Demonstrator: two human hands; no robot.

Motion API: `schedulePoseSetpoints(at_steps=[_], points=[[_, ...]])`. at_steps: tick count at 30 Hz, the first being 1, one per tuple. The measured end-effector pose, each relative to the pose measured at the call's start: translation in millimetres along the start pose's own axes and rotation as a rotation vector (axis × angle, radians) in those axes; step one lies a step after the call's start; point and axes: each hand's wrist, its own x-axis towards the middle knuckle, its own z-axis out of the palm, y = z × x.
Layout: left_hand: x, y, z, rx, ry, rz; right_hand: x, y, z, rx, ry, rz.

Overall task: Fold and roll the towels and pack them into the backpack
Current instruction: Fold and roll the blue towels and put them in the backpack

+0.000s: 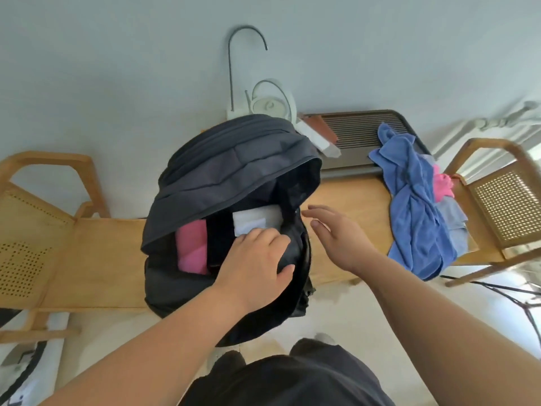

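Observation:
A black backpack (234, 159) lies open on the wooden table (99, 259), its flap thrown back. Inside it sit a rolled pink towel (191, 250) on the left and a white folded towel (254, 221) on the right. My left hand (254, 265) grips the backpack's front rim, thumb outside and fingers curled over the edge beside the white towel. My right hand (336, 235) hovers open just right of the backpack, fingers spread, holding nothing. A heap of unfolded towels lies at the table's right end: a blue towel (415, 206) on top, a pink towel (442, 186) and a light blue one (452, 221) beneath.
Two wooden cane chairs flank the table, one at the left (32, 218) and one at the right (503, 206). A dark slatted tray (357, 130) lies behind the backpack, with a white kettle (269, 104) and a curved faucet (234, 68) by the wall.

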Motion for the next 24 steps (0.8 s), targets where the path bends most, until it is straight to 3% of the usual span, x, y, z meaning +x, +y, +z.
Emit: schedulePoseSetpoints(at_steps=[8,14,24], points=[[107.2,103.6,38.9,0.009,-0.048,-0.054,-5.0,140.5,-65.1,0.089,-0.023,0.132],[180.0,178.7,85.4,0.018,-0.234,-0.168,-17.3,253.9,-113.4,0.026,-0.142,0.311],[250.8,218.5,162.1,-0.063,-0.449,-0.313,-5.4,356.2,-137.0,0.021,-0.248,0.467]])
